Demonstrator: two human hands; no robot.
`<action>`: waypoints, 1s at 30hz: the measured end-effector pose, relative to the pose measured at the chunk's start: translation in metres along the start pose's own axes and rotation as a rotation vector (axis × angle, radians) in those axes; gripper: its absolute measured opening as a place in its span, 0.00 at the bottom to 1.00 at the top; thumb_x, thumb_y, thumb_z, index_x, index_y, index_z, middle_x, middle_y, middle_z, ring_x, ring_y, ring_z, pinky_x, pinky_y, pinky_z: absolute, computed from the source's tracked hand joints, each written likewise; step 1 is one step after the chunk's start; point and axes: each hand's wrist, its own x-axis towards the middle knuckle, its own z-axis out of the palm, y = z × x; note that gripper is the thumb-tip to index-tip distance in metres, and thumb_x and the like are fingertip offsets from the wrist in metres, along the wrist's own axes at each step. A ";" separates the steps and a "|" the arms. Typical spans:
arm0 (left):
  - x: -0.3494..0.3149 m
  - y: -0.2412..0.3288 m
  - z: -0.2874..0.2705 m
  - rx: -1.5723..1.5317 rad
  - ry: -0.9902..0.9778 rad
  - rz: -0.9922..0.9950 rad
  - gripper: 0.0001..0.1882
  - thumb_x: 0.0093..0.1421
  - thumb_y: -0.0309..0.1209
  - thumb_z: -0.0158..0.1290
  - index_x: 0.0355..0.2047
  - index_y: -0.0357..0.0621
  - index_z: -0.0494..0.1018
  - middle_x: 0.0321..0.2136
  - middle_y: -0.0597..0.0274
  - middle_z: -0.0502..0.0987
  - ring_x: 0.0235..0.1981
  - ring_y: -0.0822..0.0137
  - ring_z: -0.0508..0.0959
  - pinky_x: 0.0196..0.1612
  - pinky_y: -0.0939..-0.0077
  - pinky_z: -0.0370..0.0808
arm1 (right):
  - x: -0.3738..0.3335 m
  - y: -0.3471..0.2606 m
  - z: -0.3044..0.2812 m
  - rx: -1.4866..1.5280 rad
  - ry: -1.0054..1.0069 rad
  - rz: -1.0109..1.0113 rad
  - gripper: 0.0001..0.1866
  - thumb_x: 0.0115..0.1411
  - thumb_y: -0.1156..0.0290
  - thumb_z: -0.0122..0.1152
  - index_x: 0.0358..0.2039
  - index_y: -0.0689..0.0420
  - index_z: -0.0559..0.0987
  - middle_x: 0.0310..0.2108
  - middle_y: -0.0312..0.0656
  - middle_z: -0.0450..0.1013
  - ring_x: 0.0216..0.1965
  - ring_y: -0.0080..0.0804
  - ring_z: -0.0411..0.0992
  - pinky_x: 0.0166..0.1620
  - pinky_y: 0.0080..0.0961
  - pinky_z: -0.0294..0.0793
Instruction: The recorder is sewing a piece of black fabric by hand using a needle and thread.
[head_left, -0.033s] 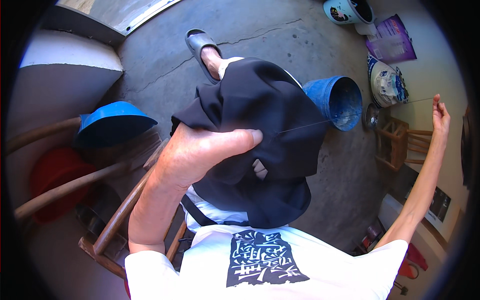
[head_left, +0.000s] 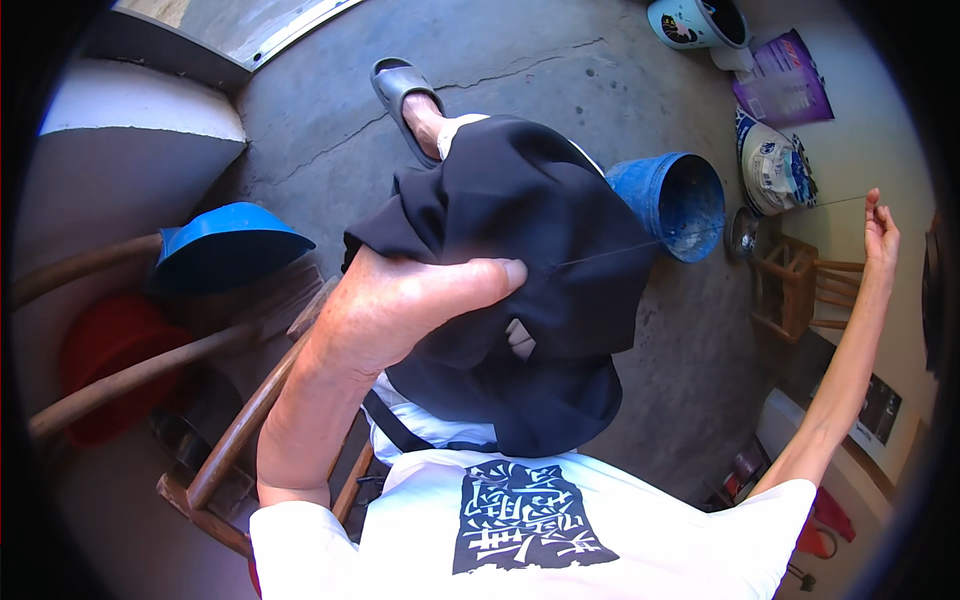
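A piece of black cloth (head_left: 570, 210) lies draped over my lap and thighs. My left hand (head_left: 400, 300) grips it, with the thumb stretched across the top and the other fingers mostly hidden beneath. Through a gap in the cloth, a bit of finger shows. From the cloth near the left thumb, a thin dark thread (head_left: 610, 251) runs taut to the right. Far out at the right, at arm's length, my right hand (head_left: 880, 232) pinches the thread's other end between its fingertips. Whether a needle is in that pinch is too small to tell.
Beyond my right knee a blue bucket (head_left: 630, 190) lies tipped, near a white sack (head_left: 770, 165) and a small wooden stool (head_left: 785, 285). At left are a blue dustpan (head_left: 235, 235) with a wooden handle, a red basin (head_left: 110, 350) and a wooden chair frame (head_left: 240, 430).
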 end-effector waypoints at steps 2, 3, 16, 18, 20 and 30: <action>0.001 -0.001 0.001 0.028 0.022 0.000 0.20 0.51 0.25 0.61 0.45 0.34 0.75 0.38 0.61 0.79 0.40 0.69 0.78 0.48 0.78 0.74 | 0.000 0.014 0.003 -0.015 -0.012 0.010 0.11 0.65 0.85 0.39 0.24 0.68 0.63 0.33 0.60 0.68 0.49 0.58 0.70 0.63 0.52 0.66; 0.001 0.000 0.000 0.029 0.025 0.001 0.20 0.51 0.25 0.61 0.45 0.34 0.75 0.38 0.61 0.79 0.40 0.69 0.78 0.48 0.78 0.74 | -0.001 0.020 0.005 -0.032 -0.022 0.013 0.11 0.65 0.84 0.39 0.23 0.67 0.62 0.32 0.60 0.68 0.48 0.58 0.70 0.63 0.52 0.66; 0.006 0.001 0.001 0.000 0.067 -0.042 0.24 0.47 0.23 0.62 0.47 0.32 0.73 0.39 0.57 0.79 0.40 0.66 0.79 0.49 0.76 0.73 | 0.004 0.045 0.010 -0.180 0.115 -0.079 0.10 0.66 0.83 0.40 0.28 0.72 0.68 0.40 0.65 0.72 0.48 0.55 0.72 0.57 0.45 0.75; 0.006 -0.001 0.003 0.008 0.076 -0.034 0.21 0.50 0.27 0.62 0.44 0.33 0.75 0.36 0.60 0.78 0.38 0.69 0.78 0.47 0.78 0.74 | 0.002 0.058 0.003 -0.262 0.037 -0.022 0.10 0.66 0.82 0.41 0.35 0.74 0.71 0.44 0.63 0.73 0.47 0.50 0.74 0.52 0.37 0.80; 0.004 -0.001 -0.001 0.022 0.086 -0.056 0.19 0.50 0.25 0.60 0.43 0.32 0.75 0.36 0.61 0.78 0.37 0.70 0.78 0.46 0.79 0.74 | 0.013 0.037 -0.023 -0.248 0.085 -0.018 0.10 0.66 0.81 0.41 0.37 0.75 0.72 0.43 0.61 0.73 0.46 0.48 0.75 0.49 0.35 0.81; 0.003 -0.003 -0.009 -0.027 0.077 -0.079 0.16 0.50 0.21 0.57 0.41 0.32 0.75 0.34 0.63 0.78 0.36 0.72 0.77 0.44 0.80 0.75 | 0.002 0.014 -0.047 -0.224 0.082 0.004 0.15 0.67 0.80 0.39 0.52 0.71 0.68 0.48 0.57 0.72 0.42 0.43 0.77 0.44 0.29 0.83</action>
